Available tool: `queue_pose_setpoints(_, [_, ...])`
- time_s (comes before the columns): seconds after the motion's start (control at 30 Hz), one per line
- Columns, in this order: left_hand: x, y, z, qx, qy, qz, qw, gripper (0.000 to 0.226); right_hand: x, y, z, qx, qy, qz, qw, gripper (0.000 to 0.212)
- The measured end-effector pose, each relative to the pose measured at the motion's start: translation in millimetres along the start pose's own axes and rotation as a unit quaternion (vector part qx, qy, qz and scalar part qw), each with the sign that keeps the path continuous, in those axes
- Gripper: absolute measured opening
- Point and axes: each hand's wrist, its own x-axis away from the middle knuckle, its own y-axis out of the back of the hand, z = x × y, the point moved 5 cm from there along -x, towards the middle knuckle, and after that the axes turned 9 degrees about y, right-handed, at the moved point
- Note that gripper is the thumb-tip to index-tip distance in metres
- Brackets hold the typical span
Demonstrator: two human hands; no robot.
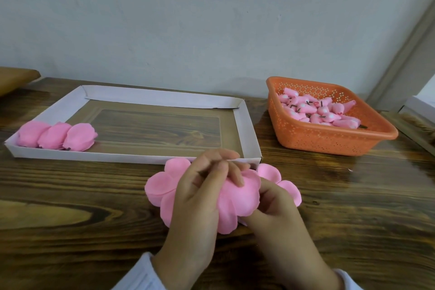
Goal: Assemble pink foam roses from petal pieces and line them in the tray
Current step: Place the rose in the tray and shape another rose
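A stack of flat pink foam petal pieces [160, 186] lies on the wooden table just in front of the tray. My left hand [200, 198] lies over the stack and its fingers pinch the top petal piece [237, 202]. From the right, my right hand [273, 209] grips the edge of that same piece. The white cardboard tray [244, 125] holds three finished pink roses [57, 135] in a row at its near left corner.
An orange perforated basket [306, 136] at the right holds several pink rose buds [317, 110] with short dark stems. A wall runs behind the table. Brown wood [14, 77] shows at the far left, and a white ledge at the far right.
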Motion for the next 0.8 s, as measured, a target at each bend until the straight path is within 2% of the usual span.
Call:
queue_pose_setpoints(0.1, [1.2, -2.6, 0.8, -0.014, 0.007, 0.023, 1.000, 0.010, -0.2, -2.5, 1.1, -0.004, 0.003, 0.000, 1.000, 0.020])
queue_pose_setpoints(0.17, [1.7, -3.3, 2.7, -0.029, 0.022, 0.033, 0.999, 0.010, -0.2, -2.4, -1.8, -0.015, -0.005, -0.006, 1.000, 0.020])
queue_pose_setpoints(0.2, [2.4, -3.8, 2.8, -0.035, 0.028, 0.038, 0.998, 0.011, 0.2, -1.0, -5.2, -0.028, -0.019, -0.017, 0.999, 0.028])
queue_pose_setpoints(0.3, [4.3, -7.8, 1.5, -0.050, 0.037, 0.059, 0.996, 0.009, 0.5, 0.9, -12.3, -0.119, -0.067, -0.036, 0.990, 0.056])
queue_pose_setpoints(0.43, [6.7, -12.5, -2.4, -0.085, 0.024, 0.089, 0.992, 0.007, -0.6, -3.6, -6.9, -0.254, -0.090, -0.005, 0.963, 0.068])
queue_pose_setpoints(0.5, [7.7, -12.8, -2.7, -0.113, 0.012, 0.096, 0.989, 0.012, -0.4, -3.9, -6.6, -0.290, -0.086, -0.001, 0.953, 0.073])
queue_pose_setpoints(0.6, [8.8, -10.6, -0.6, -0.121, 0.025, 0.090, 0.988, 0.018, -2.1, -2.1, -5.4, -0.252, -0.083, 0.015, 0.964, 0.063])
queue_pose_setpoints(0.7, [8.5, -6.9, 6.6, -0.113, 0.069, 0.066, 0.989, 0.017, -7.2, 10.0, 2.8, -0.144, -0.104, 0.084, 0.981, 0.047])
queue_pose_setpoints(0.8, [5.3, 1.4, 14.9, -0.109, 0.116, 0.026, 0.987, 0.026, -9.3, 30.6, 10.7, -0.009, -0.150, 0.176, 0.973, 0.058])
